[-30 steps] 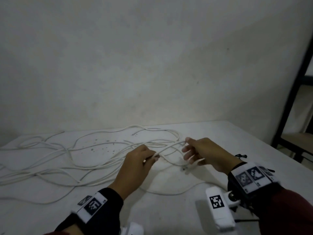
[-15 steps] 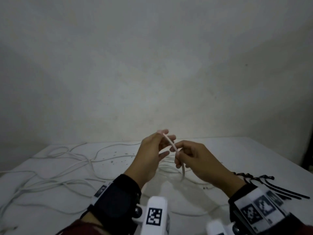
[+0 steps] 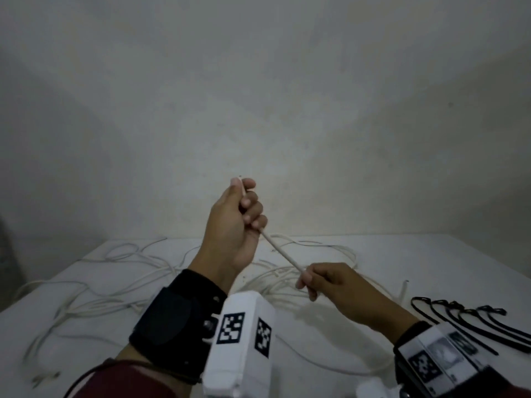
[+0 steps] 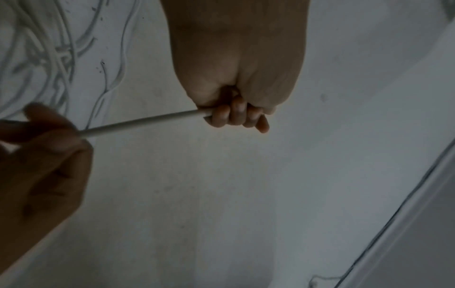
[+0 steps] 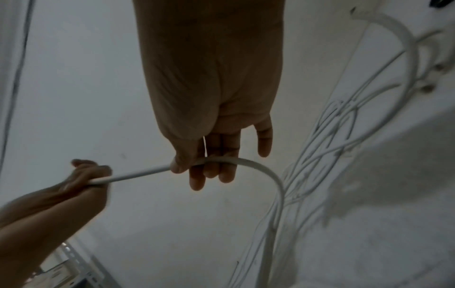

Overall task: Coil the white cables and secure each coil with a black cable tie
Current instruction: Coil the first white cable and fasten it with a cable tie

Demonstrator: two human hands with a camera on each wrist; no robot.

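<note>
- The cable (image 3: pixel 283 252) I have lifted is plain white, like the loose cables (image 3: pixel 120 285) on the table
- My table (image 3: pixel 431 262) reads white, speckled with small dark flecks
- The cable ties (image 3: pixel 471 317) are black
- My wrist strap (image 3: pixel 175 320) is black, the sleeve (image 3: pixel 126 380) dark red
- The wrist markers (image 3: pixel 230 328) show black-and-white squares

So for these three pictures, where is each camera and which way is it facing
Head: worn on the head, looks forward and down at the white table; both hands and wrist bands show.
Left wrist: looks along the left hand, gripping the thin white round cable.
Right wrist: looks along the right hand, pinching the cable; the left hand shows too.
All three share the taut cable stretch between the hands.
</note>
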